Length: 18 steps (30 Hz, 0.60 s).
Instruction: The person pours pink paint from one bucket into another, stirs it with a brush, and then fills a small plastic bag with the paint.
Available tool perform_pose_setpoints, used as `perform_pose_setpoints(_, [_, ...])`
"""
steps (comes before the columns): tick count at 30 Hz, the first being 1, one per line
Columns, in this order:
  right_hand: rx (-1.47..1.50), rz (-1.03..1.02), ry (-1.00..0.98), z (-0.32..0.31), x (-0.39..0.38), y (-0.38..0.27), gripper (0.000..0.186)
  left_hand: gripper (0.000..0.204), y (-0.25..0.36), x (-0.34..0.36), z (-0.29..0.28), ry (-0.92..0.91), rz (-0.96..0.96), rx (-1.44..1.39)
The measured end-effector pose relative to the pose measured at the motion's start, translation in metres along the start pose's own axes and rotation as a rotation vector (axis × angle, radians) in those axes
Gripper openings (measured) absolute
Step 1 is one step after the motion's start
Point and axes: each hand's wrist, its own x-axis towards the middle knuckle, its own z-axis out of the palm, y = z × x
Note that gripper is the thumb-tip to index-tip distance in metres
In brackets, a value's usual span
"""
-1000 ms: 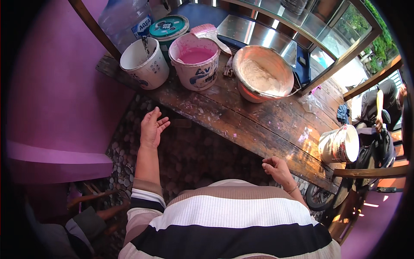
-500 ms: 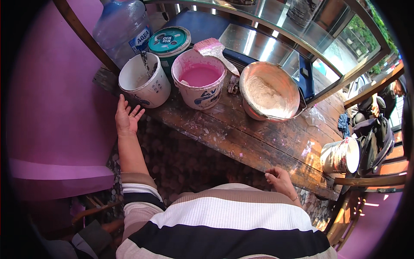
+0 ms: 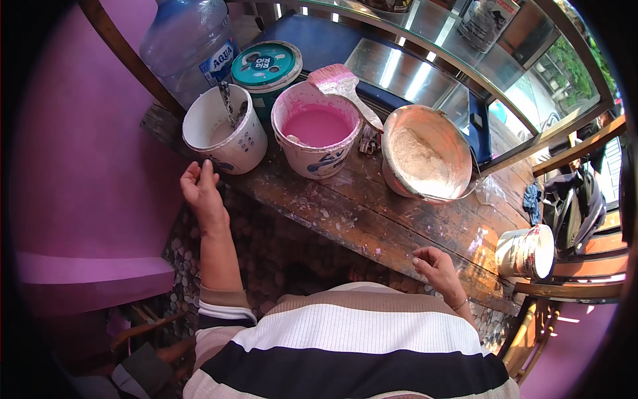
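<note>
My left hand [image 3: 203,193] is raised just below a white bucket [image 3: 240,154] at the bench's left end. Its fingers are apart and hold nothing; whether a fingertip touches the bucket I cannot tell. A dark-stained tool [image 3: 227,100] leans inside that bucket. Beside it stands a white bucket [image 3: 312,163] of pink paint [image 3: 319,126], with a wide pink-stained paintbrush [image 3: 345,88] resting across its rim. Further right, a tilted orange-brown pail [image 3: 393,174] holds a pale powdery mix [image 3: 420,156]. My right hand [image 3: 438,271] hovers by the bench's front edge, fingers loosely bent and bare.
The worn wooden bench [image 3: 372,216] carries paint flecks. Behind the buckets are a teal-lidded tub [image 3: 266,65], a large clear water bottle [image 3: 186,50] and a glass display case [image 3: 425,56]. A stained white bucket [image 3: 515,253] lies at right; a purple wall [image 3: 100,166] borders the left.
My left hand has turned, and its fingers have drawn closer together below the white bucket. My right hand has lifted slightly. The view has shifted a little; the person at far right is mostly out of sight.
</note>
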Motion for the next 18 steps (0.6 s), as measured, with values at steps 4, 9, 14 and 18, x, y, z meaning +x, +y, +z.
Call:
perform_pose_setpoints(4, [0.01,0.001,-0.002,0.034,0.005,-0.042,0.025,0.023,0.008,-0.027,0.005,-0.275,-0.249,-0.131])
perform_pose_setpoints(9, [0.014,-0.037,-0.033,0.079,0.017,-0.091,0.024,0.023,-0.007,0.026,-0.032,-0.183,-0.265,-0.086])
perform_pose_setpoints(14, [0.033,-0.075,-0.026,0.114,0.034,-0.116,0.024,0.038,0.003,0.105,-0.055,-0.142,-0.268,0.038])
perform_pose_setpoints(18, [0.042,-0.104,-0.011,0.134,0.041,-0.145,0.022,0.045,0.011,0.139,-0.043,-0.265,-0.426,-0.015])
